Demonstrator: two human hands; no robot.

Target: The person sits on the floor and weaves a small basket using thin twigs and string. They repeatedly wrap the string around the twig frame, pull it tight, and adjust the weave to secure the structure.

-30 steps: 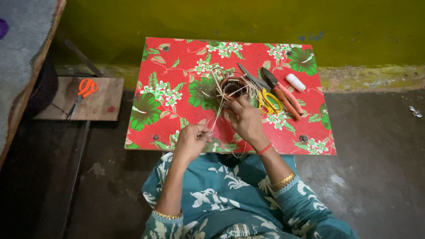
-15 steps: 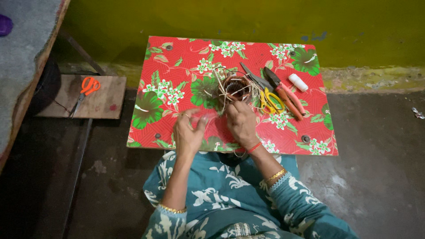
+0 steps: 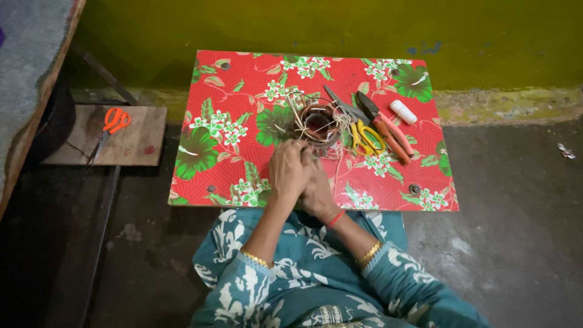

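Pale straw strands lay just beyond the left hand and right hand, both pressed together; whether they gripped anything could not be told.

Light is dim and uneven, brightest on the red floral table, whose glossy cover shows soft sheen but no hard glare. Left of the table, the floor and bench sink into deep shadow. Focus is fairly sharp at the table; edges farther out look softer, with slight wide-angle bending.
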